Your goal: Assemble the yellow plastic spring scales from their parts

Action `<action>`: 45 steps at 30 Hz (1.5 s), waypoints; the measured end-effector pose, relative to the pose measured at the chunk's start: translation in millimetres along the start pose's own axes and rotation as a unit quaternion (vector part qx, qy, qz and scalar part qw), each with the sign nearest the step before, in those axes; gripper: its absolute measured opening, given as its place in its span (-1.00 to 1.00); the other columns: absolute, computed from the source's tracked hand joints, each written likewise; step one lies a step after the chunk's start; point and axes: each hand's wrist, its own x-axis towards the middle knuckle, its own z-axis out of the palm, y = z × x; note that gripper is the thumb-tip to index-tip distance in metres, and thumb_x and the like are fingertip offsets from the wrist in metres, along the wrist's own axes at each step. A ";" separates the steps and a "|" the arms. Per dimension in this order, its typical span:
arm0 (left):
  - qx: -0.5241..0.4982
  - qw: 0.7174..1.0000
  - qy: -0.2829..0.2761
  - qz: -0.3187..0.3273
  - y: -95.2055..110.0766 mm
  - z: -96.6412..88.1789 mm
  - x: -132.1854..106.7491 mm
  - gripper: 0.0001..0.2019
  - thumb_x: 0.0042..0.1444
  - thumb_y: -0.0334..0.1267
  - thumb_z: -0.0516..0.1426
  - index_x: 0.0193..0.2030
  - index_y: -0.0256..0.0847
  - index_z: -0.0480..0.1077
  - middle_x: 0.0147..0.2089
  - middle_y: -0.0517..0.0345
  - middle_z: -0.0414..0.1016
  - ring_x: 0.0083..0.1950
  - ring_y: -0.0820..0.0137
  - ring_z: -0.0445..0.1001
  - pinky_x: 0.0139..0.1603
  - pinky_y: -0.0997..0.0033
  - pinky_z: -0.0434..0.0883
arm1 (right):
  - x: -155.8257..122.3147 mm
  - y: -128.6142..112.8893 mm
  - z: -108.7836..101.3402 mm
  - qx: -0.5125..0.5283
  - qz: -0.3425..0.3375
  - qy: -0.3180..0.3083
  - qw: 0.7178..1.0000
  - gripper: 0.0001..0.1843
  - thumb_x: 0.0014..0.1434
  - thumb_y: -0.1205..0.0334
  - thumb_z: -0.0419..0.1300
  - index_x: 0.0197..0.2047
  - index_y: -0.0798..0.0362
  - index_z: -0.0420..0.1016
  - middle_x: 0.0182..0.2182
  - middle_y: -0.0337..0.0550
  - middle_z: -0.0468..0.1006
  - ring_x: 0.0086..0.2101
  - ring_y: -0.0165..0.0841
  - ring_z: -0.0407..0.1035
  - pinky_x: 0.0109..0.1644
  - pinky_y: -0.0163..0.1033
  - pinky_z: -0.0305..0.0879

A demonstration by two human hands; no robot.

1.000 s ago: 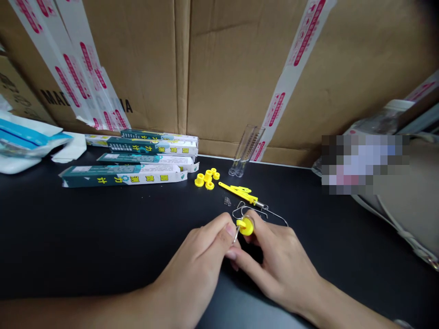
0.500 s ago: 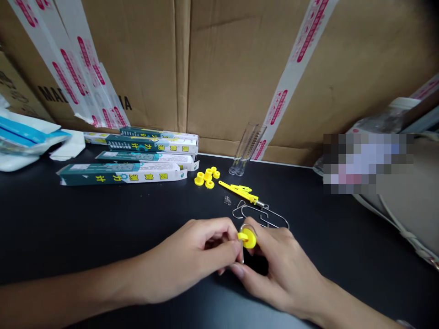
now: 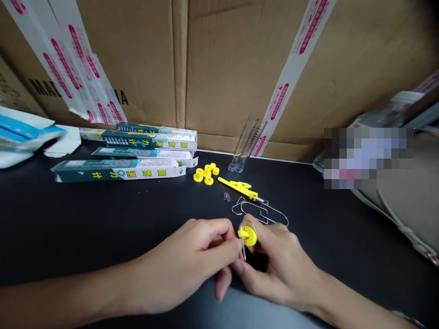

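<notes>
One fingertip [image 3: 223, 283] now hangs lower. Left hand [image 3: 209, 247] and right hand [image 3: 281, 250], pinched together near separate clear tubes [image 3: 248, 145] and loose hooks [image 3: 277, 212], hold between them one wire hook [image 3: 243, 251], seemingly already linked to a yellow cap [image 3: 251, 236]; tiny springs [image 3: 227, 197] lie unattached.

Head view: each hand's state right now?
Left hand: fingertips at the metal wire; grip cannot be told.
Right hand: closed, holding the yellow piece.

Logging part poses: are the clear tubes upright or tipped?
Upright: the clear tubes stand on end, round bases on the black table, tops pointing up.
</notes>
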 end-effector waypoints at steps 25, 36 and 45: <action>-0.060 0.996 0.033 -0.048 -1.8 9.2 -3.9 -0.73 0.31 -0.11 -0.01 -0.40 -0.16 0.24 -0.65 0.31 0.38 -0.54 0.47 0.28 -0.44 0.45 0.20 | 2.0 -4.2 -5.9 -0.086 -0.029 -0.036 0.995 -0.56 0.46 -0.08 -0.18 -0.36 0.00 0.16 -0.60 -0.40 0.29 -0.70 -0.54 0.18 -0.60 -0.40 0.15; -0.121 0.991 0.020 -0.059 4.6 9.8 -6.0 -0.77 0.29 -0.16 0.01 -0.40 -0.16 0.22 -0.61 0.28 0.45 -0.53 0.48 0.29 -0.42 0.47 0.25 | 1.0 -3.5 -4.7 -0.091 -0.025 -0.038 0.995 -0.55 0.47 -0.08 -0.18 -0.37 0.00 0.16 -0.60 -0.36 0.34 -0.69 -0.51 0.23 -0.62 -0.39 0.16; -0.182 0.983 -0.008 -0.026 -1.6 6.4 0.9 -0.73 0.36 -0.16 -0.04 -0.39 -0.18 0.19 -0.56 0.25 0.47 -0.50 0.51 0.30 -0.36 0.48 0.26 | 3.0 -3.3 -5.0 -0.088 -0.007 -0.047 0.995 -0.58 0.47 -0.06 -0.14 -0.35 0.01 0.18 -0.61 -0.36 0.35 -0.70 -0.50 0.23 -0.62 -0.38 0.16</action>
